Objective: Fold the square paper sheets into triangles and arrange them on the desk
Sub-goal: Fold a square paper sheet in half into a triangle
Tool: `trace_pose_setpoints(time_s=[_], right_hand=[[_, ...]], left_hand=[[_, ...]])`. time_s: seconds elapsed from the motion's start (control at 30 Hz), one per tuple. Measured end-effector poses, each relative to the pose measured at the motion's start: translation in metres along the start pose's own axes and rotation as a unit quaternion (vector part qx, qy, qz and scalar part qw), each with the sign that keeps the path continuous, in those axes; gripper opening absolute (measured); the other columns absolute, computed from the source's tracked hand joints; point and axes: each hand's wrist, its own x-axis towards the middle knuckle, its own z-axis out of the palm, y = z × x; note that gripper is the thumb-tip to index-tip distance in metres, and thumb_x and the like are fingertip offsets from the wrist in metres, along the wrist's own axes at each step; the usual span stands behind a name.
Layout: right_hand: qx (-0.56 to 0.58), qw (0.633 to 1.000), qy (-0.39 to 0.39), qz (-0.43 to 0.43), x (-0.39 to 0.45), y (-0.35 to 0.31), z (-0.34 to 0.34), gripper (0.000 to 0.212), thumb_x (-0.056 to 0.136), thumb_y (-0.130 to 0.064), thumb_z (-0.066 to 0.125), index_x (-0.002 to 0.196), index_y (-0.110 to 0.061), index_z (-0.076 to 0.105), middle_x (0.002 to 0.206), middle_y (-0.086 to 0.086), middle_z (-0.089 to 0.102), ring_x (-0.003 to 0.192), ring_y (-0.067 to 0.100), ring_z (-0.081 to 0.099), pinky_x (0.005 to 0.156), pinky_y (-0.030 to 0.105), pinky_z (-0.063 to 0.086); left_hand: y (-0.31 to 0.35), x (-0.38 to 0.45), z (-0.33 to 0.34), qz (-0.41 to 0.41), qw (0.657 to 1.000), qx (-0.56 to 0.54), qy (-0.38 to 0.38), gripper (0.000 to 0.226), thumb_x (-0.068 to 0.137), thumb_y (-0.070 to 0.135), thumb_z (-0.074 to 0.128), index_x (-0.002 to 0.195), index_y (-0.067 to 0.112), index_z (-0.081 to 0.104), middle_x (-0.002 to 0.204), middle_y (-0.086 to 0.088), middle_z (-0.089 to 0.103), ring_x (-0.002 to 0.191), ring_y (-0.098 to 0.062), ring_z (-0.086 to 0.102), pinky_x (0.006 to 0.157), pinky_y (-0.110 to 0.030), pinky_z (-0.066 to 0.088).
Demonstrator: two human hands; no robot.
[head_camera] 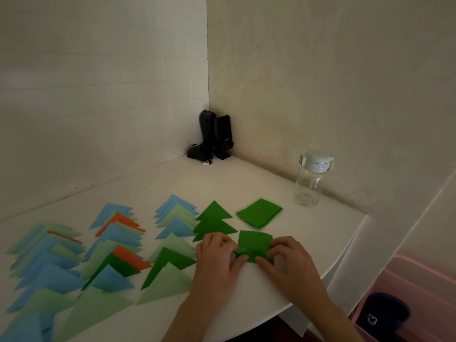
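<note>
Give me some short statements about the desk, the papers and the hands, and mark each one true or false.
1. Both hands, left hand and right hand, hold the dark green sheet. True.
2. The water bottle lies on its side. False: it stands upright near the wall.
3. A small stack of dark green sheets lies behind the hands. True.
4. All folded triangles are blue. False: some are green and orange.
5. Black speakers stand in the corner. True.

White desk [246, 188]: paper triangles [111, 248], bottle [309, 183], speakers [217, 137]
</note>
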Motion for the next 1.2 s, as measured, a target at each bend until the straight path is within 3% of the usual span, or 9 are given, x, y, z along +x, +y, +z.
trace_pose_setpoints(time_s=[0.1, 0.23, 0.4, 0.57, 0.73, 0.93, 1.0, 1.13, 1.2], right_hand=[[-0.039, 0.998, 0.010, 0.040, 0.001, -0.005, 0.006, 0.024, 0.071, -0.047, 0.074, 0.060, -0.028, 0.063, 0.095, -0.013, 0.055, 0.087, 0.006, 0.054, 0.080, 0.033, 0.047], [-0.063, 0.996, -0.006, 0.060, -0.001, -0.010, 0.007, 0.025, 0.074, -0.052, 0.069, 0.061, -0.035, 0.057, 0.101, -0.017, 0.049, 0.094, 0.003, 0.050, 0.084, 0.024, 0.037], [-0.057, 0.996, 0.008, 0.065, 0.000, -0.011, 0.007, 0.027, 0.070, -0.050, 0.072, 0.062, -0.034, 0.052, 0.097, -0.017, 0.047, 0.088, 0.004, 0.049, 0.080, 0.025, 0.039], [-0.011, 0.999, 0.020, 0.043, 0.004, -0.005, 0.006, 0.037, 0.066, -0.036, 0.079, 0.082, -0.032, 0.046, 0.091, -0.011, 0.048, 0.084, 0.011, 0.052, 0.074, 0.032, 0.046], [0.041, 0.998, -0.015, 0.046, 0.007, -0.001, 0.001, 0.046, 0.066, -0.022, 0.080, 0.099, -0.033, 0.050, 0.101, -0.008, 0.051, 0.095, 0.013, 0.054, 0.085, 0.035, 0.046], [0.067, 0.993, -0.073, 0.068, 0.009, -0.001, -0.011, 0.048, 0.071, -0.010, 0.077, 0.112, -0.025, 0.055, 0.108, -0.006, 0.052, 0.097, -0.001, 0.049, 0.081, 0.005, 0.035], [0.064, 0.991, -0.091, 0.079, 0.009, -0.001, -0.014, 0.048, 0.074, -0.012, 0.075, 0.116, -0.024, 0.054, 0.112, -0.010, 0.052, 0.097, -0.001, 0.049, 0.079, 0.002, 0.032], [0.030, 0.989, -0.126, 0.075, 0.014, -0.006, -0.016, 0.048, 0.074, -0.024, 0.070, 0.120, -0.021, 0.057, 0.124, -0.006, 0.056, 0.113, 0.014, 0.051, 0.100, 0.024, 0.036], [0.024, 0.989, -0.128, 0.074, 0.016, -0.008, -0.017, 0.054, 0.067, -0.032, 0.062, 0.119, -0.017, 0.060, 0.125, 0.000, 0.057, 0.117, 0.016, 0.052, 0.105, 0.033, 0.036]], left_hand=[[0.002, 0.001, -0.002, -0.024, 1.000, 0.010, -0.015, 0.024, 0.079, 0.047, 0.066, 0.079, 0.024, 0.060, 0.095, 0.011, 0.044, 0.100, -0.012, 0.038, 0.085, -0.030, 0.024], [0.009, 0.003, -0.004, -0.088, 0.994, 0.044, -0.042, 0.030, 0.079, 0.060, 0.058, 0.084, 0.030, 0.059, 0.101, 0.011, 0.039, 0.107, -0.010, 0.032, 0.092, -0.027, 0.019], [0.013, 0.005, -0.003, -0.115, 0.990, 0.062, -0.055, 0.030, 0.077, 0.064, 0.055, 0.079, 0.035, 0.052, 0.099, 0.012, 0.037, 0.103, -0.007, 0.029, 0.087, -0.023, 0.016], [0.011, 0.008, -0.004, -0.129, 0.989, 0.046, -0.062, 0.021, 0.079, 0.056, 0.059, 0.080, 0.036, 0.052, 0.100, 0.012, 0.039, 0.104, -0.007, 0.029, 0.090, -0.024, 0.018], [0.009, 0.011, -0.006, -0.146, 0.988, -0.007, -0.059, 0.015, 0.080, 0.045, 0.065, 0.079, 0.036, 0.054, 0.098, 0.012, 0.042, 0.100, -0.006, 0.029, 0.085, -0.024, 0.017], [0.006, 0.013, -0.008, -0.148, 0.986, -0.033, -0.071, 0.012, 0.084, 0.031, 0.065, 0.084, 0.037, 0.055, 0.100, 0.010, 0.047, 0.105, -0.011, 0.035, 0.086, -0.025, 0.021], [0.008, 0.012, -0.008, -0.140, 0.988, -0.031, -0.059, 0.015, 0.083, 0.024, 0.066, 0.084, 0.037, 0.058, 0.098, 0.011, 0.048, 0.103, -0.013, 0.038, 0.086, -0.027, 0.024], [0.019, 0.009, -0.009, -0.027, 0.998, -0.043, 0.028, 0.022, 0.075, 0.002, 0.067, 0.083, 0.023, 0.066, 0.090, 0.008, 0.053, 0.088, -0.014, 0.044, 0.074, -0.027, 0.034], [0.027, 0.005, -0.008, 0.024, 0.998, -0.051, 0.011, 0.015, 0.080, 0.005, 0.061, 0.086, 0.018, 0.065, 0.091, 0.005, 0.054, 0.087, -0.011, 0.045, 0.073, -0.026, 0.039]])
